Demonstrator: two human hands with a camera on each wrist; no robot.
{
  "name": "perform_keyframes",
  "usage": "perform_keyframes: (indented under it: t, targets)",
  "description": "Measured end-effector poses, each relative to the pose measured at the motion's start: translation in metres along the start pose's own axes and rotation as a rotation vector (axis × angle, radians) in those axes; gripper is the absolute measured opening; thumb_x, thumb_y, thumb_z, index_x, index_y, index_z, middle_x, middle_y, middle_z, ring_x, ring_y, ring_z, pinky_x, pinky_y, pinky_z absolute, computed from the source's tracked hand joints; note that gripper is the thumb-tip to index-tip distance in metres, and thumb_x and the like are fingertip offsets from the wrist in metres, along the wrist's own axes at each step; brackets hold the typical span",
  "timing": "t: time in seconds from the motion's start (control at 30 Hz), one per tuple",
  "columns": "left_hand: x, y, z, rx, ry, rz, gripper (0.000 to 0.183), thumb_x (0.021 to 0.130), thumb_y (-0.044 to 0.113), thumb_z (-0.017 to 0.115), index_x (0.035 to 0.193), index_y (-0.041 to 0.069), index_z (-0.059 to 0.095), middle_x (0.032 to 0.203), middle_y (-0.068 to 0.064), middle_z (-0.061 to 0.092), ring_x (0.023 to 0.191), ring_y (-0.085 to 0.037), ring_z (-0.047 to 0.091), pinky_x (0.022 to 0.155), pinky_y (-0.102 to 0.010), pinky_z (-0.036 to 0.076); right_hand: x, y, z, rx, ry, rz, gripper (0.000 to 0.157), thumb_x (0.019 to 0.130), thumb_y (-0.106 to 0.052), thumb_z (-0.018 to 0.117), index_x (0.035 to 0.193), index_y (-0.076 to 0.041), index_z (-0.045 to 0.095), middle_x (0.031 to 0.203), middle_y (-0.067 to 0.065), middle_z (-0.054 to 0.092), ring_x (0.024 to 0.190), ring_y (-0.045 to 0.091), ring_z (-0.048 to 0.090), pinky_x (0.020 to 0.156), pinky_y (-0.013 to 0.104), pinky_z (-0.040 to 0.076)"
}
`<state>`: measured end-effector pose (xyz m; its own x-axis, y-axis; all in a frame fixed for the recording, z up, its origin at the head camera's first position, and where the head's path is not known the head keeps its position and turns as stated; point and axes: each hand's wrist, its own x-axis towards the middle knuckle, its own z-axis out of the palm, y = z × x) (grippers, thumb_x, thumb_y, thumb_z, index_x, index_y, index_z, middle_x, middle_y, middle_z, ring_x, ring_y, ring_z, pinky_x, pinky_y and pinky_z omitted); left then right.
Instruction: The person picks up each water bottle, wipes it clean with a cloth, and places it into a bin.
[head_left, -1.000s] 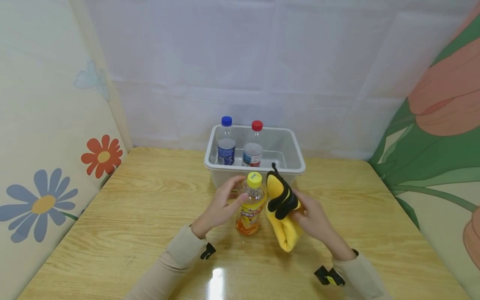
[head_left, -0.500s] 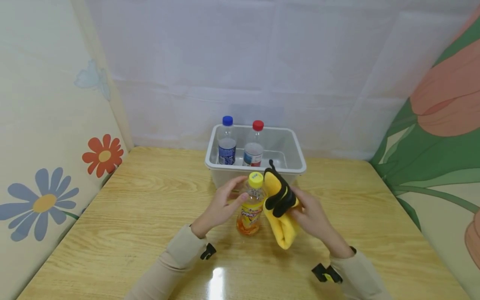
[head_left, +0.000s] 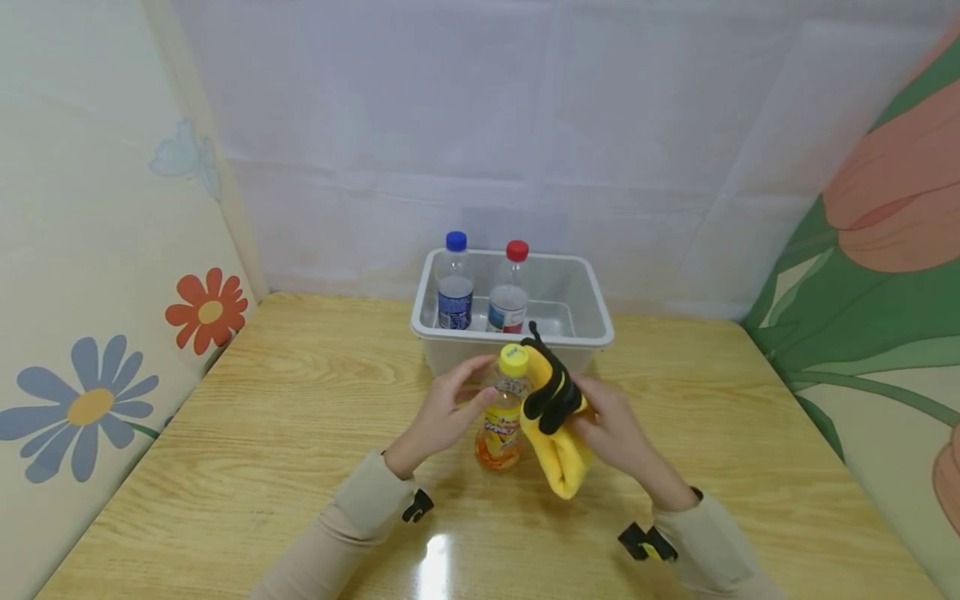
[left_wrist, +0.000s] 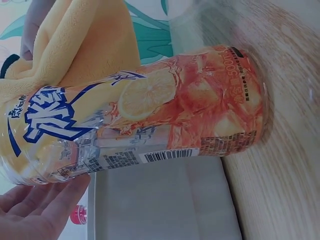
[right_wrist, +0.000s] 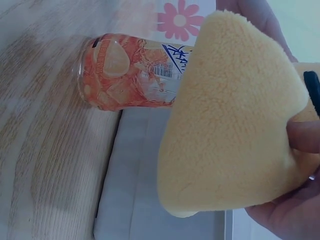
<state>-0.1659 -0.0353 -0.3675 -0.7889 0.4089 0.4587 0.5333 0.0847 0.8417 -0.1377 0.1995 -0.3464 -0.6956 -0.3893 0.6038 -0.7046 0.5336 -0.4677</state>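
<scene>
An upright iced tea bottle with a yellow cap and an orange-yellow label stands on the table in the head view. My left hand holds it near the shoulder, thumb in front and fingers behind. In the left wrist view, fingertips lie against the upper part of the bottle. To the right, my right hand grips a folded yellow plush cloth with black trim, which is against the bottle's right side. Seen from the right wrist, the cloth hides part of the bottle's label.
Behind the bottle, a grey plastic bin stands against the white backdrop. Inside it are a blue-capped bottle and a red-capped bottle, both upright. The wooden table extends on both sides, with flower-printed panels flanking it.
My right hand has moved the yellow cloth leftward, from beside the bottle up against its right side. The left hand and the bottle have stayed almost still.
</scene>
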Motion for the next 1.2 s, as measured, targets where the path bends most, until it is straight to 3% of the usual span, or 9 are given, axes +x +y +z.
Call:
perform_keyframes:
  t: [0.3,0.43,0.77,1.0,1.2]
  targets:
    - [-0.002,-0.003,0.0,-0.004,0.025,0.042,0.052,0.091,0.03,0.053,0.127,-0.006,0.045,0.123,-0.023,0.051,0.106,-0.034,0.054,0.083,-0.03,0.052,0.001,0.003,0.005,0.002,-0.042,0.006,0.05,0.057,0.019,0.055,0.106,0.008,0.059,0.093,0.017,0.065,0.08,0.022,0.06,0.065,0.031,0.054]
    - [-0.002,-0.004,0.001,0.004,0.034,0.057,0.056,0.09,0.036,0.052,0.127,-0.007,0.046,0.123,-0.024,0.051,0.105,-0.036,0.054,0.082,-0.03,0.052,0.001,0.003,0.007,0.026,-0.048,0.008,0.048,0.058,0.019,0.054,0.104,0.008,0.06,0.092,0.017,0.065,0.079,0.021,0.059,0.064,0.029,0.054]
    - [-0.001,-0.003,0.001,-0.011,0.035,0.043,0.042,0.089,0.009,0.057,0.127,-0.007,0.046,0.123,-0.024,0.051,0.106,-0.037,0.054,0.083,-0.031,0.052,-0.004,0.01,0.016,0.079,-0.102,0.024,0.047,0.058,0.021,0.053,0.102,0.008,0.06,0.089,0.014,0.065,0.079,0.02,0.059,0.063,0.028,0.055]
    - [0.0,-0.002,0.002,-0.008,0.028,0.015,0.042,0.087,-0.002,0.056,0.127,-0.01,0.043,0.124,-0.027,0.049,0.107,-0.04,0.052,0.083,-0.035,0.052,-0.008,0.016,0.023,0.027,-0.11,0.03,0.047,0.057,0.019,0.052,0.101,0.008,0.061,0.089,0.012,0.065,0.079,0.016,0.057,0.068,0.032,0.053]
    - [-0.002,0.028,-0.001,0.012,0.025,0.003,0.039,0.088,-0.001,0.054,0.123,-0.016,0.043,0.121,-0.032,0.049,0.105,-0.042,0.053,0.083,-0.036,0.052,-0.01,0.019,0.029,0.009,-0.125,0.018,0.043,0.056,0.019,0.054,0.096,0.004,0.062,0.089,0.009,0.066,0.082,0.019,0.059,0.073,0.038,0.053]
